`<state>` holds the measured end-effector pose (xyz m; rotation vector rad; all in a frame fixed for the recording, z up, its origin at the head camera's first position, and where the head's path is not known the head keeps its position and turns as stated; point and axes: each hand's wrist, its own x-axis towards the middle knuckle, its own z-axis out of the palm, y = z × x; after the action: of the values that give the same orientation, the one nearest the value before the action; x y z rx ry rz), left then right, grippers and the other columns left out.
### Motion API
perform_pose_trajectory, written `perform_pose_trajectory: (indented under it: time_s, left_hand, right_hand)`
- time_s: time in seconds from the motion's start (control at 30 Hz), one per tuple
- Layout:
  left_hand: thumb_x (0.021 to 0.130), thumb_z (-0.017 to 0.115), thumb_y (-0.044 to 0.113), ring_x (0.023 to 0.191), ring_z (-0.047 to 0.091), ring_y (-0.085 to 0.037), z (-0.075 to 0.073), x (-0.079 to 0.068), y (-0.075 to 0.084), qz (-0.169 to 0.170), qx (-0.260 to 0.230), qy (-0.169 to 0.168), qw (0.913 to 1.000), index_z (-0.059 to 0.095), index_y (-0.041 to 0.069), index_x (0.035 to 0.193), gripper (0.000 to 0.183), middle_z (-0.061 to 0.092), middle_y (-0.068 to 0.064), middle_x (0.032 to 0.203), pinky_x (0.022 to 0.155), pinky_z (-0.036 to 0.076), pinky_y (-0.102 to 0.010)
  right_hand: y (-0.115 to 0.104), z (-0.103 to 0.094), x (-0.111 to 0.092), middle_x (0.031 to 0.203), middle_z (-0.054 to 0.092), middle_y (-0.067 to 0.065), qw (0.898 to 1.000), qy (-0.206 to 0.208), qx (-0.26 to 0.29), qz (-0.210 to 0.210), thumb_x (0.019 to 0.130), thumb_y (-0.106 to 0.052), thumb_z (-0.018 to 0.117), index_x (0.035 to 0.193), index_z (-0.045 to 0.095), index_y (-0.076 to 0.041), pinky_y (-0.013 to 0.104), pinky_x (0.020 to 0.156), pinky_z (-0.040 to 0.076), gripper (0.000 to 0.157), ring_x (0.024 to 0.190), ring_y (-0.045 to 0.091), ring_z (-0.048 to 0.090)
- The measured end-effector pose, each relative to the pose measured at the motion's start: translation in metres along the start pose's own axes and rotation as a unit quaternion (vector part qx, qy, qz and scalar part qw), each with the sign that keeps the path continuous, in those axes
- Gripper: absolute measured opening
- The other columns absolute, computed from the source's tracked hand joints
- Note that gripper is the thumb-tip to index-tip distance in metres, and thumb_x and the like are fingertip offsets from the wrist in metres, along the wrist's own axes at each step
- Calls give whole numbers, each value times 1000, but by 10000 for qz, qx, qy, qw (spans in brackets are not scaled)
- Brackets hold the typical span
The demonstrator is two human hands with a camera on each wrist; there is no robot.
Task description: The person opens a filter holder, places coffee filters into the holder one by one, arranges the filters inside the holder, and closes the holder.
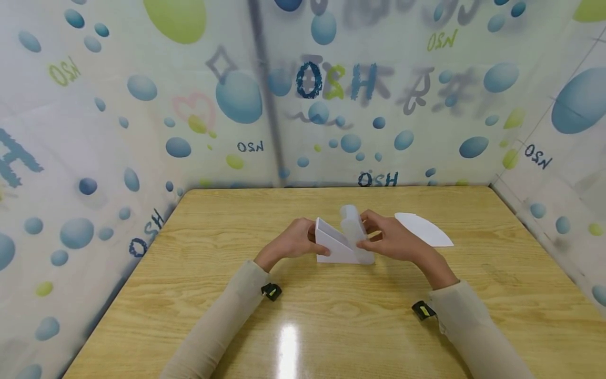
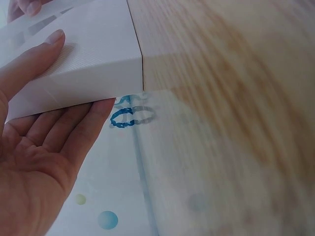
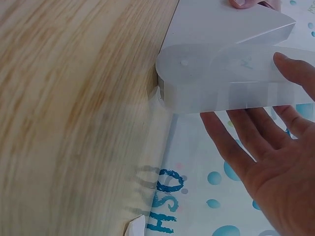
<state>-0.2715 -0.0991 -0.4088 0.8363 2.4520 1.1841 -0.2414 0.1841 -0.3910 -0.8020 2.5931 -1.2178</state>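
A white wedge-shaped case (image 1: 337,251) stands on the table, its top slanting down to the right. My left hand (image 1: 299,238) grips its tall left end, with the thumb (image 2: 51,44) on the near face and the fingers round the end. A translucent plastic lid (image 1: 351,226) stands tilted up from the case's right end, and its rounded lower end, with a small round dot, overlaps the case in the right wrist view. My right hand (image 1: 393,237) holds this lid between the thumb (image 3: 295,71) on one face and the fingers on the other side.
A fan-shaped white paper piece (image 1: 426,230) lies on the wooden table (image 1: 227,326) behind my right hand. Small black devices sit at both sleeve cuffs. Walls covered with a bubble-printed sheet (image 1: 218,158) border the table at the back and sides.
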Motion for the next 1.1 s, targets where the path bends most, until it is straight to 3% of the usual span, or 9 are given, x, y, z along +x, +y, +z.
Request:
perform_pose_trajectory:
  time_s: [1.1]
  left_hand:
    - [85,86,13,91,76,-15,-1,0,-2,20,-10,0,10000,74,7,116,34,78,-10,113,78,61,-29]
  right_hand:
    - [2,-3,-1,127,68,17,9999,-78,136,62,97,-20,74,130,52,-8,50,96,59,42,117,34,67]
